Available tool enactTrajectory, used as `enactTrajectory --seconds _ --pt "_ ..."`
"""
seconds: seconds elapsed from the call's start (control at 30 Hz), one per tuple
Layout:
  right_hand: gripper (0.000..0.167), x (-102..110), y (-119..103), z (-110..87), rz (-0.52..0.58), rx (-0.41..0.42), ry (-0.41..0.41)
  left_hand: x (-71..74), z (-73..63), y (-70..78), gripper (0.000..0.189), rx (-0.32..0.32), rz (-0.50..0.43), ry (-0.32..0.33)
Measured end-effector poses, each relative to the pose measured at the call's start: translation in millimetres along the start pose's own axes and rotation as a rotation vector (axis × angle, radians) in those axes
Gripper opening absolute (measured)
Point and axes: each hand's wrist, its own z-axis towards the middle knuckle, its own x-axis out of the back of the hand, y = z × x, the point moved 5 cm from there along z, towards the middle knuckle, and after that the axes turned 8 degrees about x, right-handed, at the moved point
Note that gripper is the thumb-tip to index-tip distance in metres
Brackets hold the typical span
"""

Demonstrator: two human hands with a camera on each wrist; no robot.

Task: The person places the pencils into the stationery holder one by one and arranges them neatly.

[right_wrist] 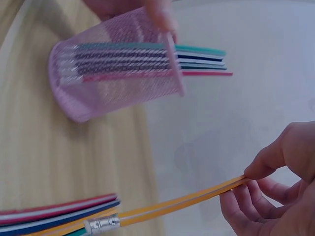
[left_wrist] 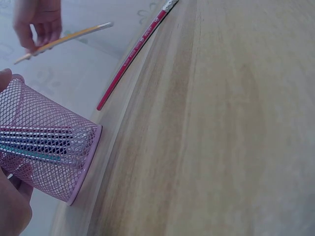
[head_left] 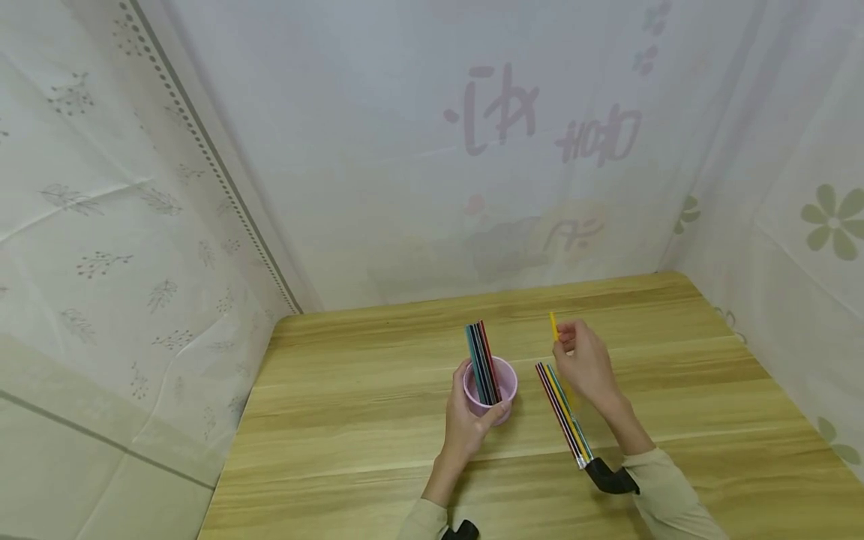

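A pink mesh pencil cup [head_left: 509,382] stands on the table with several pencils [head_left: 481,364] leaning inside it, teal, dark and red. My left hand [head_left: 464,420] grips the cup around its side, thumb near the rim. To the right, my right hand [head_left: 586,364] pinches a yellow pencil [right_wrist: 182,199] near one end, above the table. Its metal ferrule end points down toward a row of loose pencils [head_left: 563,416]. That row, with red, dark, yellow and teal ones, lies on the table just left of the right hand. One red pencil [left_wrist: 132,56] shows in the left wrist view.
The wooden table [head_left: 324,420] ends at a patterned cloth backdrop [head_left: 405,187] behind and at both sides. Black wrist mounts [head_left: 610,478] sit by the sleeves, the right one close to the lower ends of the loose pencils.
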Motion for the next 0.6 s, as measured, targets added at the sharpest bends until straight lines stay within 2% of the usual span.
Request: enactTrajectory --seconds 0.27,0.6 --pt "0.024 7 -28 9.3 0.07 0.073 0.074 0.4 0.0 0.9 0.09 -0.014 0.026 0.006" --pt "0.024 9 -57 21.0 0.169 0.132 0.113 -0.5 -0.4 -0.7 0.09 -0.003 0.025 0.004"
